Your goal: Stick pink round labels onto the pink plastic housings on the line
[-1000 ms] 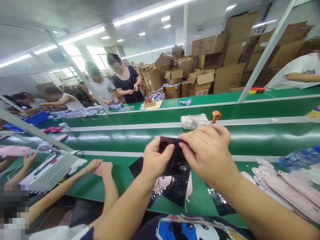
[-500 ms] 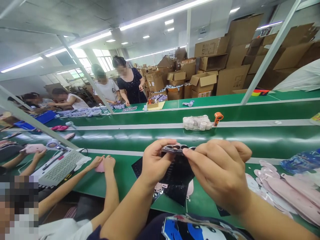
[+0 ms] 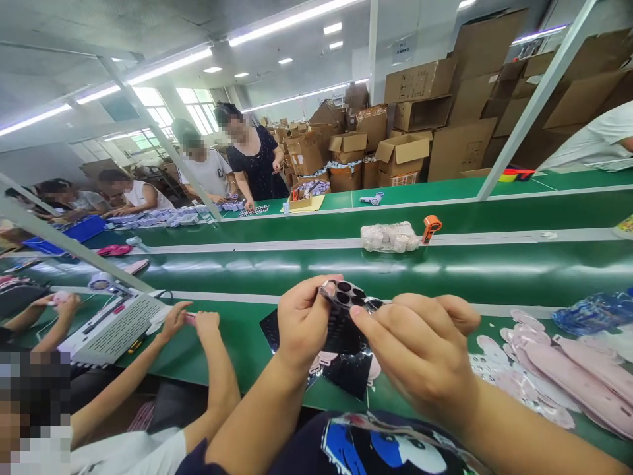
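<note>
Looking between slanting white posts (image 3: 538, 97), over green worktops (image 3: 277, 231) with pale strips (image 3: 316, 247), toward stacked cardboard boxes (image 3: 403, 157) and a pale wall (image 3: 425, 33) bearing a small sign (image 3: 401, 48). Catching light from long tubes (image 3: 297, 22) on the grey ceiling (image 3: 163, 26) and from bright windows (image 3: 195, 109) at left.

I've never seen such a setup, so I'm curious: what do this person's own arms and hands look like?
The left hand and right hand are bare, with no gloves, rings or watch visible. Both forearms are uncovered; a dark navy sleeve shows on the left side, and no right sleeve is visible.
</note>
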Tool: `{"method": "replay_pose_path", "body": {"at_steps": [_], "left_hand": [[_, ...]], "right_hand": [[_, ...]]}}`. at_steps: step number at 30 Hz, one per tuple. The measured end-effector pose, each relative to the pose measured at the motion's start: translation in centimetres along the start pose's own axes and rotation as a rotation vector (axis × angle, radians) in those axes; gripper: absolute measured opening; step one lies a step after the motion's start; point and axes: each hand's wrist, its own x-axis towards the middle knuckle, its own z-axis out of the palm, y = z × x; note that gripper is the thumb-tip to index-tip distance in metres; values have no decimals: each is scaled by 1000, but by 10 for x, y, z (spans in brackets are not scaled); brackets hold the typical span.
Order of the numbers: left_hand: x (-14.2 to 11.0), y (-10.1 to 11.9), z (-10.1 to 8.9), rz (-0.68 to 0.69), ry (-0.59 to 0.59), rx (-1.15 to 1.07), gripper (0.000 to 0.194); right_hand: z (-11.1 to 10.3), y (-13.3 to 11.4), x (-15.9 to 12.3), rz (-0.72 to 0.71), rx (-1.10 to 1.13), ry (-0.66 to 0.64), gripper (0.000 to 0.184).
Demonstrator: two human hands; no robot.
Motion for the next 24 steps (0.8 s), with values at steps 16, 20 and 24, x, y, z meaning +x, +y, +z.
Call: {"method": "replay_pose_path", "body": {"at_steps": [16, 20, 24], "left_hand": [[11, -6, -9, 517, -187, 481, 21], [11, -2, -8, 443, -177, 473, 21], [11, -2, -9, 418, -158, 496, 18]], "right_hand": [[11, 12, 20, 80, -8, -271, 13], [18, 9, 18, -60, 70, -208, 20], [24, 6, 14, -84, 95, -190, 21]]}}
